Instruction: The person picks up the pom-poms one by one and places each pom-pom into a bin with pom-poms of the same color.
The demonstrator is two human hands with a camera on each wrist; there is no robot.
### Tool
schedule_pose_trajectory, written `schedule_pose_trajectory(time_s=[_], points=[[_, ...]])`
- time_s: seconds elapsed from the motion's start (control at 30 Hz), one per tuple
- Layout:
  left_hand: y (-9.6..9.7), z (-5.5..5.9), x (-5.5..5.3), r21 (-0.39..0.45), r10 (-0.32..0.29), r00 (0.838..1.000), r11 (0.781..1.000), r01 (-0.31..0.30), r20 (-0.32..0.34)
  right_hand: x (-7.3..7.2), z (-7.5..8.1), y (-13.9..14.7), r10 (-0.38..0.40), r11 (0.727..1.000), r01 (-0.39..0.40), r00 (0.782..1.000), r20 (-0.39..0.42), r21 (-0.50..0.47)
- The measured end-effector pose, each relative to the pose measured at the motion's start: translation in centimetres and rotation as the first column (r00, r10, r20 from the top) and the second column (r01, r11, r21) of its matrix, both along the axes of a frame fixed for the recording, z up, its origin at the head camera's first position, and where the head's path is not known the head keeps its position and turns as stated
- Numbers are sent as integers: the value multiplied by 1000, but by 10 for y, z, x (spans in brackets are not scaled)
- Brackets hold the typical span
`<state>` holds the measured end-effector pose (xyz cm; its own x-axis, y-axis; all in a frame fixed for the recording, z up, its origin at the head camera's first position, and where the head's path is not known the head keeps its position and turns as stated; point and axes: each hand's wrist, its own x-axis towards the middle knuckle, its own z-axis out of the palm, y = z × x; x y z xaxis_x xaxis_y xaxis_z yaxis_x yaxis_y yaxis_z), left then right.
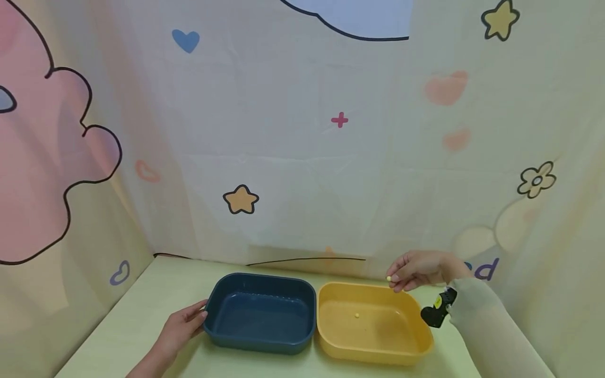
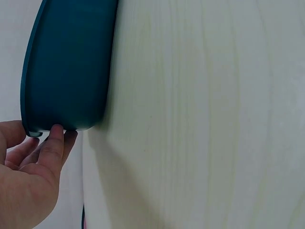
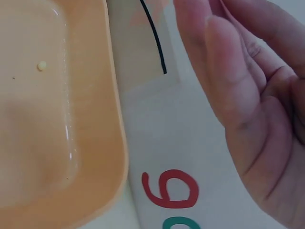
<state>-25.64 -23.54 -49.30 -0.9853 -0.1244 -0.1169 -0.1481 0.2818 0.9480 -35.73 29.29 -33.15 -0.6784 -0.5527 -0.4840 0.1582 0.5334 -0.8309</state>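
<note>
My right hand [image 1: 416,270] pinches a small yellow bean-like piece [image 1: 389,279] between thumb and fingertips, above the far right rim of the yellow tray [image 1: 373,354]. A second small yellow bean-like piece [image 1: 356,315], roundish to oval, lies on that tray's floor; the right wrist view shows this piece [image 3: 42,66] too. The dark blue tray [image 1: 260,344] stands left of the yellow one and holds nothing visible. With its fingertips at the blue tray's left outer wall, my left hand [image 1: 179,328] touches it just by the rim; the left wrist view shows this hand [image 2: 33,176] there.
Both trays sit side by side on a pale, wood-grained table [image 1: 137,310]. A printed cloth [image 1: 283,131] with hearts, stars and a flower hangs behind and at the sides. A black device [image 1: 439,310] is strapped at my right sleeve's cuff.
</note>
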Motion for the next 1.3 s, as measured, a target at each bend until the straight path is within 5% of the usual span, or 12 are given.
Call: schedule_pose_trajectory(time_s=[0.2, 0.47, 0.73, 1.3], points=[[0, -1, -1, 5, 0, 1000, 1000, 0, -9, -9, -23, -1, -44, 999, 44, 998, 50, -12], [0, 1, -2, -5, 2, 1000, 1000, -2, -8, -19, -59, -2, -7, 990, 33, 983, 186, -135], [-1, 0, -3, -2, 2, 1000, 1000, -2, 10, -23, -96, -1, -21, 990, 48, 980, 198, -132], [1, 1, -2, -8, 4, 1000, 1000, -4, 15, -21, -129, -6, -54, 996, 68, 971, 233, -49]])
